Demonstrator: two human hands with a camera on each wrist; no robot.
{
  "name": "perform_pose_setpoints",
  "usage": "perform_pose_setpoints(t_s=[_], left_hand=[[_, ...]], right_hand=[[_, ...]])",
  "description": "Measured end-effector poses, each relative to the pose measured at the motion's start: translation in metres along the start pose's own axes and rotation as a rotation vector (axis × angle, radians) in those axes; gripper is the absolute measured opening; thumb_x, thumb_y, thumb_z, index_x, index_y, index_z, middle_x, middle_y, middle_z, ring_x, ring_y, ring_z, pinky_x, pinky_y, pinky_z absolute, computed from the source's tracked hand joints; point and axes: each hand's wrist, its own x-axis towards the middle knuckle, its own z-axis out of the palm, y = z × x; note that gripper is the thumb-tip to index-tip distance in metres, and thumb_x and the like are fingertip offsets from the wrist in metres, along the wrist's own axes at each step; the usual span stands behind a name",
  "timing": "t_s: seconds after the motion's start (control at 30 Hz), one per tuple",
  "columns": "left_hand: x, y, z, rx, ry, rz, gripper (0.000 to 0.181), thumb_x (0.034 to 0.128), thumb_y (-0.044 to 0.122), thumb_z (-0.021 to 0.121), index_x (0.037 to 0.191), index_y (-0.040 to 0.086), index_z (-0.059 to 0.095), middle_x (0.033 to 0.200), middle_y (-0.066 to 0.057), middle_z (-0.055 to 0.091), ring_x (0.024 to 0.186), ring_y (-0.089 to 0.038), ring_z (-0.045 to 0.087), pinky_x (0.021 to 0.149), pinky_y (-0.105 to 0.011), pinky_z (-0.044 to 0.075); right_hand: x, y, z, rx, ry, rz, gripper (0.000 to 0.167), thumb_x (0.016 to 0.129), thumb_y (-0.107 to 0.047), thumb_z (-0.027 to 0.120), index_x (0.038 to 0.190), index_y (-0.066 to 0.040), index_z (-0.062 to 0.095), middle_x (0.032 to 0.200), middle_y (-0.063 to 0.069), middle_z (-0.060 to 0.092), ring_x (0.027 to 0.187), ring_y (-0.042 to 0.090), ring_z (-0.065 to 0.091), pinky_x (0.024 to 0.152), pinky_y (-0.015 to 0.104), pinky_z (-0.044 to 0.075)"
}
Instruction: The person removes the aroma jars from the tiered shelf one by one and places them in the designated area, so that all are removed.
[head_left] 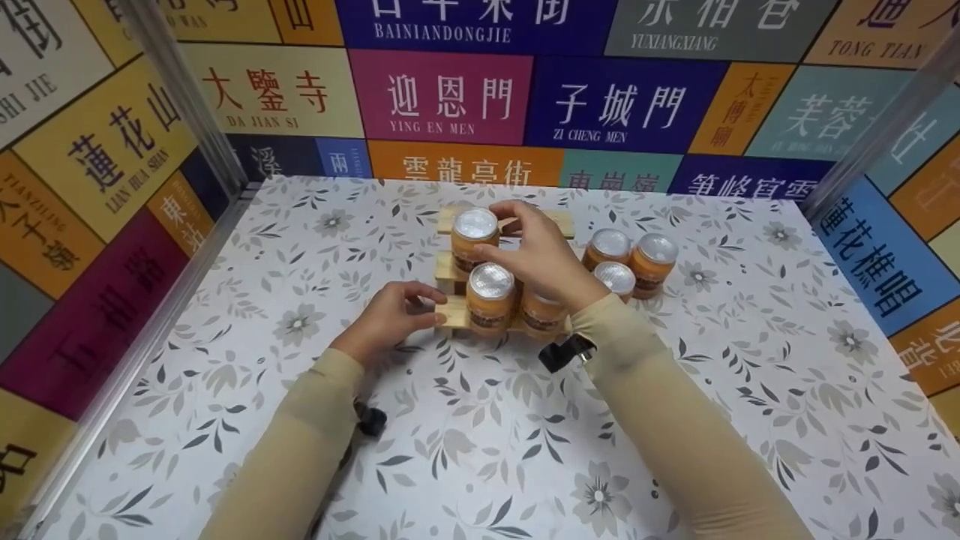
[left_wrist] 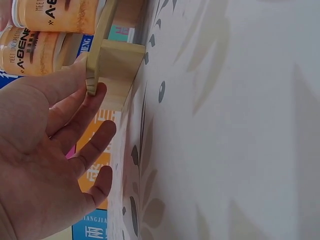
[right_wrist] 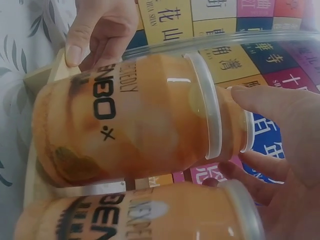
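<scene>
A stepped wooden rack (head_left: 452, 313) bears several orange cans with silver lids. My left hand (head_left: 390, 319) pinches the left end of its front board between thumb and fingers; in the left wrist view the other fingers (left_wrist: 97, 142) spread below. My right hand (head_left: 541, 251) holds the rear-left can (head_left: 474, 234) near its lid, thumb on the near side and fingers on the far side. Two more cans, a left one (head_left: 490, 304) and a right one (head_left: 541, 316), stand upright on the front board. The right forearm partly covers the right one.
Right of the rack stand three more orange cans: a back one (head_left: 609, 246), a right one (head_left: 652, 264) and a front one (head_left: 616, 277), partly hidden by the right wrist. A leaf-patterned cloth (head_left: 465, 435) covers the table. Colourful printed panels (head_left: 442, 97) wall it in.
</scene>
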Motion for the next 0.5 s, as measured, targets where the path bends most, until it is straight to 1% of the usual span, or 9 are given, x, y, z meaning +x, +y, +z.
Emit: perform_pose_setpoints(t_s=[0.1,0.23,0.33,0.5], left_hand=[[0.000,0.000,0.000,0.003,-0.005,0.005,0.025,0.0901,0.015,0.081,0.114,0.018,0.076,0.117,-0.004,0.071,0.109,-0.024,0.062,0.098,-0.040,0.049],[0.000,0.001,0.000,0.002,-0.004,0.005,0.024,0.0900,0.015,0.081,0.114,0.017,0.076,0.117,-0.004,0.071,0.110,-0.024,0.062,0.099,-0.040,0.049],[0.000,0.000,0.000,0.004,-0.002,0.003,0.025,0.0898,0.016,0.081,0.114,0.017,0.076,0.116,-0.004,0.072,0.110,-0.024,0.063,0.098,-0.040,0.049],[-0.001,-0.001,-0.001,0.017,0.003,0.022,0.026,0.0899,0.016,0.081,0.115,0.016,0.076,0.118,-0.005,0.072,0.110,-0.025,0.063,0.098,-0.041,0.049]], right_hand=[[0.005,-0.002,0.002,-0.024,-0.004,0.000,0.057,0.090,-0.042,0.080,0.138,-0.020,0.056,0.135,-0.001,0.060,0.123,0.021,0.059,0.106,0.042,0.048],[0.009,-0.002,0.004,-0.021,0.001,0.018,0.056,0.089,-0.042,0.081,0.135,-0.020,0.057,0.132,0.000,0.061,0.120,0.020,0.060,0.105,0.041,0.050],[0.010,-0.001,0.006,0.017,0.008,0.032,0.055,0.089,-0.040,0.081,0.134,-0.019,0.057,0.132,0.001,0.061,0.118,0.020,0.061,0.102,0.039,0.051],[0.012,-0.001,0.009,0.109,0.023,0.049,0.054,0.086,-0.035,0.085,0.130,-0.017,0.058,0.127,0.004,0.062,0.111,0.020,0.063,0.096,0.036,0.053]])
